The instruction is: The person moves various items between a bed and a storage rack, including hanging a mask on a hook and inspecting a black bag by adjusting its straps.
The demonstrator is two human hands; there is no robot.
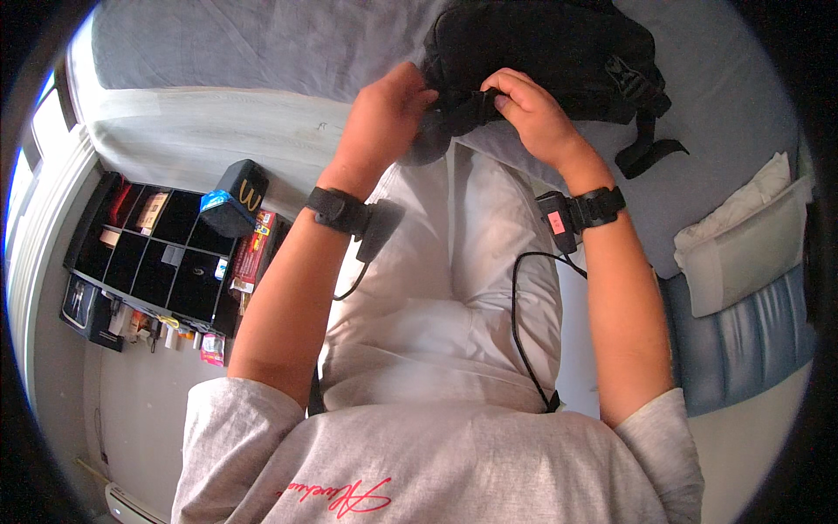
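A black fabric bag (537, 49) lies on the grey bed cover (262, 39) in front of me. My right hand (527, 108) pinches a black strap (481, 108) at the bag's near edge between thumb and fingers. At the bag's left end, my left hand (393, 108) is curled with its thumb against the fingers. It appears to grip part of the bag, though the exact part is hidden. Below it hangs a rounded dark grey piece (429, 141). On the right, a buckle (628, 78) and a loose strap end (648, 154) trail from the bag.
Black cube shelving (157, 245) stands at left, with a black box (239, 196) and a red package (252, 255) on it. At right are a pale pillow (746, 255) and a blue cushioned surface (746, 347). A black cable (515, 308) runs from my right wrist device (560, 219).
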